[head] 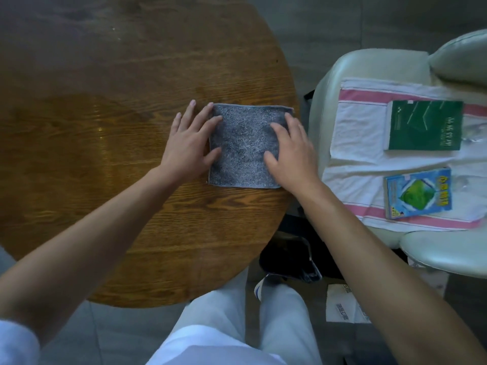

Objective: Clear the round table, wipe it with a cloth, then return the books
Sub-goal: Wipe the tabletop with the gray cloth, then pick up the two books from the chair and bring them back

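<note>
grey cloth [243, 146] laid flat on worktop [105, 127] | left hand [188, 146] and right hand [292, 154] pressed on it, fingers straight, nothing grasped | two books [424, 125] placed on chair [332, 75]

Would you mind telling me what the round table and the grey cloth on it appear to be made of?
The round table looks like wood or wood veneer with a glossy finish: brown grain lines run across it and light reflects off the top. The grey cloth looks like soft terry or microfibre: its mottled surface is nubbly, with a stitched border. Both hands lie flat on it, so it seems thin.
</note>
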